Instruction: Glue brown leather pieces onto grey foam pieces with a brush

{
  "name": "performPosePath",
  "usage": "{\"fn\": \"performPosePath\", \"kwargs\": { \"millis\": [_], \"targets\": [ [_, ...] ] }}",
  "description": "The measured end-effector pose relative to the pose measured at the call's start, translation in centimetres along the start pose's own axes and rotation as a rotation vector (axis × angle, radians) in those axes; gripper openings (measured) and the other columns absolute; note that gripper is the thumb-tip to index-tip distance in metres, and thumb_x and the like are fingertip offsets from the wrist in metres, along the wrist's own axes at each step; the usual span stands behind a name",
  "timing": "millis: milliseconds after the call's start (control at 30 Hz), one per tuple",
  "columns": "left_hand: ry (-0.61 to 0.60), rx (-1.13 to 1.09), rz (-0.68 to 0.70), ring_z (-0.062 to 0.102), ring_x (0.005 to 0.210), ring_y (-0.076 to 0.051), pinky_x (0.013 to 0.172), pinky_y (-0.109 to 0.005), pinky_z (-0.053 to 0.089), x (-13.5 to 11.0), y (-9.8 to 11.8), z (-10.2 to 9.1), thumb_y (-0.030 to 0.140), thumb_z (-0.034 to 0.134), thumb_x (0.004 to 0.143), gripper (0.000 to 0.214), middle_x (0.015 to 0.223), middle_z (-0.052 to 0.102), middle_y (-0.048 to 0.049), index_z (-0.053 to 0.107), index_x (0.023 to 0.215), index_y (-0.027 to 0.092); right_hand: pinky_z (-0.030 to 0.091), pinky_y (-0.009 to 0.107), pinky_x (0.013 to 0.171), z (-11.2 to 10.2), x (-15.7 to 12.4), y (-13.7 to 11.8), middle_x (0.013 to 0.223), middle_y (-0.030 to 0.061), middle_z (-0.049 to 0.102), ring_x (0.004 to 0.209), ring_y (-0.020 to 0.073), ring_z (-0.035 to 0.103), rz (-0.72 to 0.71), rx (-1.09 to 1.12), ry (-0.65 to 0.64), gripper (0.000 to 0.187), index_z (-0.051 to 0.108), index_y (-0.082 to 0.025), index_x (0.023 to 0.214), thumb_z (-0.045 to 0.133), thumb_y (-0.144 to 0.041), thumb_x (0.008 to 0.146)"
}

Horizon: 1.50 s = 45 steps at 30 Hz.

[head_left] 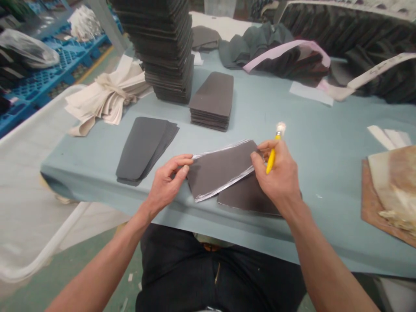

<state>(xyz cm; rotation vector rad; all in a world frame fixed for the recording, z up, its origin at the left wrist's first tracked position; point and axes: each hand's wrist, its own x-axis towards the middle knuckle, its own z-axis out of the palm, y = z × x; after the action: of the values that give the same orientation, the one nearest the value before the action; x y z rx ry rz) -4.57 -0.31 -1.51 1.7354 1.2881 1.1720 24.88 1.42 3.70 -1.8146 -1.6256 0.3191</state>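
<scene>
A dark grey tapered panel (224, 169) with whitish strips along its two long edges is held between my hands, over the near part of the table. My left hand (170, 177) pinches its left end between thumb and fingers. At the right end, my right hand (277, 171) grips the panel with thumb and fingertips and also keeps a yellow-handled brush (272, 156) with a pale tip, pointing away from me. Another dark panel (248, 197) lies beneath, partly hidden by the upper panel and my right hand.
A fanned pile of grey panels (143, 147) lies left, a neat stack (212, 99) behind, and a tall dark stack (165, 52) beyond. Tied cream strips (107, 95) sit at the left edge. A stained board (390, 190) is at right; bundled dark pieces (292, 56) fill the back.
</scene>
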Motion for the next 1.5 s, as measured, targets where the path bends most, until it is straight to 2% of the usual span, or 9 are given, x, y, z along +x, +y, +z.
{"fn": "performPosePath", "kwargs": {
  "millis": [100,200,300,433,633,867,1200,1367,1500],
  "targets": [
    [0.051,-0.120,-0.081,0.070,0.134,-0.028,0.099,-0.038,0.064,-0.4,0.4,0.5,0.045,0.064,0.106,0.030,0.143,0.074,-0.0137,0.077,0.118,0.021,0.051,0.035,0.072,-1.8,-2.3,-0.3,0.088,0.0020,0.065,0.071,0.0182,0.060,-0.042,0.048,0.110,0.030,0.060,-0.023,0.107,0.062,-0.049,0.092],
    [0.071,-0.240,-0.143,0.070,0.134,-0.028,0.091,-0.035,0.065,-1.0,1.0,1.7,0.047,0.068,0.102,0.032,0.148,0.071,-0.0131,0.076,0.119,0.022,0.050,0.031,0.067,-3.4,-4.7,0.2,0.080,-0.0005,0.060,0.065,0.0160,0.056,-0.010,0.011,0.199,0.027,0.062,-0.023,0.103,0.064,-0.048,0.092],
    [0.085,-0.169,-0.177,0.071,0.129,-0.026,0.091,-0.035,0.064,-1.6,1.6,2.9,0.048,0.064,0.102,0.037,0.149,0.070,-0.0126,0.073,0.126,0.022,0.049,0.030,0.065,-4.6,-6.8,1.7,0.076,-0.0013,0.059,0.063,0.0161,0.056,0.065,-0.038,0.253,0.032,0.063,-0.022,0.102,0.065,-0.053,0.092],
    [0.000,-0.047,-0.255,0.077,0.103,-0.022,0.085,-0.035,0.062,-2.0,2.2,3.7,0.045,0.062,0.101,0.040,0.129,0.080,-0.0128,0.072,0.130,0.019,0.050,0.030,0.066,-5.1,-8.5,3.9,0.079,-0.0004,0.062,0.062,0.0164,0.056,0.159,-0.042,0.222,0.039,0.064,-0.022,0.104,0.063,-0.059,0.089],
    [-0.177,0.059,-0.278,0.078,0.093,-0.022,0.086,-0.036,0.060,-1.0,3.9,3.7,0.046,0.060,0.100,0.043,0.114,0.085,-0.0106,0.074,0.128,0.016,0.049,0.033,0.069,-5.1,-8.9,5.2,0.085,0.0046,0.070,0.071,0.0227,0.066,0.237,-0.187,0.220,0.045,0.067,-0.023,0.107,0.058,-0.062,0.087],
    [-0.283,0.170,-0.228,0.076,0.086,-0.022,0.081,-0.034,0.056,-0.7,5.2,4.7,0.041,0.057,0.101,0.038,0.103,0.085,-0.0051,0.079,0.123,0.019,0.043,0.034,0.065,-5.4,-9.3,5.8,0.098,0.0081,0.075,0.074,0.0260,0.067,0.265,-0.275,0.176,0.044,0.069,-0.024,0.113,0.055,-0.058,0.089],
    [-0.307,0.242,-0.158,0.075,0.085,-0.022,0.082,-0.035,0.056,-1.5,5.8,5.5,0.037,0.056,0.103,0.035,0.106,0.084,-0.0064,0.077,0.124,0.019,0.031,0.032,0.062,-6.0,-10.2,6.7,0.106,0.0088,0.077,0.067,0.0219,0.060,0.245,-0.370,0.113,0.043,0.067,-0.024,0.123,0.057,-0.055,0.093],
    [-0.302,0.278,-0.107,0.073,0.086,-0.022,0.082,-0.036,0.055,-2.0,5.8,5.7,0.034,0.056,0.104,0.032,0.101,0.082,-0.0067,0.076,0.123,0.019,0.027,0.033,0.064,-6.6,-10.8,6.0,0.104,0.0089,0.077,0.071,0.0248,0.062,0.228,-0.447,0.100,0.044,0.067,-0.025,0.124,0.058,-0.057,0.096],
    [-0.289,0.256,-0.068,0.073,0.092,-0.024,0.088,-0.038,0.055,-2.1,5.4,5.9,0.031,0.056,0.104,0.030,0.100,0.080,-0.0079,0.076,0.122,0.018,0.026,0.034,0.063,-7.2,-11.0,6.2,0.090,0.0097,0.072,0.075,0.0294,0.064,0.239,-0.547,0.074,0.046,0.069,-0.024,0.123,0.058,-0.061,0.096]
  ]
}}
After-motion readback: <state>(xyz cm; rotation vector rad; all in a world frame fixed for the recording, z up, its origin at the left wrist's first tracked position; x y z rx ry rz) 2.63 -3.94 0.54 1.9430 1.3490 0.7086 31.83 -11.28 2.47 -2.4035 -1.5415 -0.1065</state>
